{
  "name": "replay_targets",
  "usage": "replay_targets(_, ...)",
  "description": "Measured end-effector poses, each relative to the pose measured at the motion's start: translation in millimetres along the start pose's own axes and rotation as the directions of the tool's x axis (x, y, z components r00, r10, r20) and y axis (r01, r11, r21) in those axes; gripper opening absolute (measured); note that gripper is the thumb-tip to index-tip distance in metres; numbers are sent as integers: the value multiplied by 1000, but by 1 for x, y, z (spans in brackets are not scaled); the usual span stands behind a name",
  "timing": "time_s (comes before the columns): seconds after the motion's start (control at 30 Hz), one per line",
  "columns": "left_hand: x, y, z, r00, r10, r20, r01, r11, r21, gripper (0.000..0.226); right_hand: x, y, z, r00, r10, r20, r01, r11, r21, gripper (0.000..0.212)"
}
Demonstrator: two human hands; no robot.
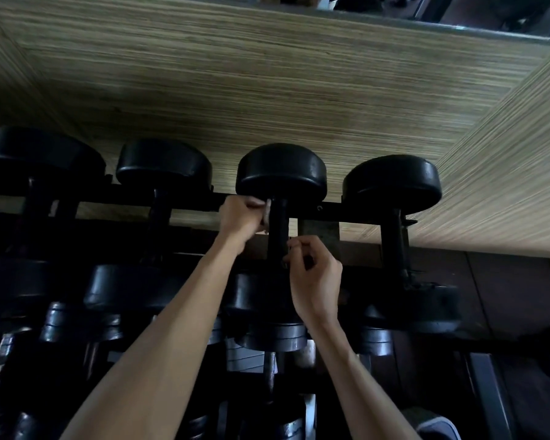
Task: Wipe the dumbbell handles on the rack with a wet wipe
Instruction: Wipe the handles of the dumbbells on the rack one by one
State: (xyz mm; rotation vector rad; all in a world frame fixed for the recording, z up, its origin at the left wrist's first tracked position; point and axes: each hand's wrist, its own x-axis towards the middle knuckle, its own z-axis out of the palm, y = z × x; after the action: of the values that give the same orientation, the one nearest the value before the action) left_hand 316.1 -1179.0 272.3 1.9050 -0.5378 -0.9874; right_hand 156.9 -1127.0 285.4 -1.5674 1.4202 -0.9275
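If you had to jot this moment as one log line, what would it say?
step: wiping handle | left hand: holds wipe against handle | right hand: pinching lower handle | dumbbell: third from left, top row

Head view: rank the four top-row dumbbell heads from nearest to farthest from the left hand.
From the left hand:
1. Third head from the left, directly above it.
2. Second head, to its left.
3. Rightmost head, at the wall corner.
4. Leftmost head, at the frame edge.

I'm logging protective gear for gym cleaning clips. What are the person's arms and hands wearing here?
Nothing visible. The left hand and right hand are bare, with no gloves, rings, watch or wristbands in view. Both forearms are uncovered up to the frame's bottom edge; no sleeves show.
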Motion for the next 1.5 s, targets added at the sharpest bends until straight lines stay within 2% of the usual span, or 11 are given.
replay_targets(0.1,-18,2,-6,999,0,46,3,997,-76,14,-1,-1,0,1000,2,-1,-2,1000,-10,15)
replay_targets(0.2,-50,-11,-12,994,-27,110,29,999,-19,14,0,-1,-1,999,-33,-4,33,999,-32,15)
replay_targets(0.33,-47,-7,-9,994,99,52,-103,992,78,16,0,0,0,999,-29,-17,29,999,-35,15)
replay_targets(0.47,-25,12,0,982,186,-20,-185,982,42,17,0,-2,1,998,6,-66,-8,999,-33,19)
replay_targets(0.67,-66,-16,-9,960,236,149,-269,924,270,27,-2,-3,1,995,57,-79,-66,991,-118,22)
replay_targets(0.8,-52,2,-5,941,322,102,-337,890,306,18,-3,-6,-1,995,69,-68,-78,987,-139,25)
replay_targets(0.93,-39,15,1,932,360,35,-358,902,243,22,-3,-4,-4,997,77,25,-75,993,-94,25)
replay_targets(1.03,-60,-2,-5,936,332,114,-351,879,324,22,-9,8,-9,994,2,108,7,997,-82,28)
replay_targets(1.13,-74,-11,-10,961,232,147,-268,913,309,16,-13,11,-10,996,-54,70,56,998,-28,22)
replay_targets(1.33,-40,16,2,930,363,56,-367,910,192,16,-14,11,-9,998,-9,54,2,993,118,22)
replay_targets(1.5,-61,-5,-7,912,379,157,-410,851,327,25,-15,13,-10,999,-9,45,2,990,140,22)
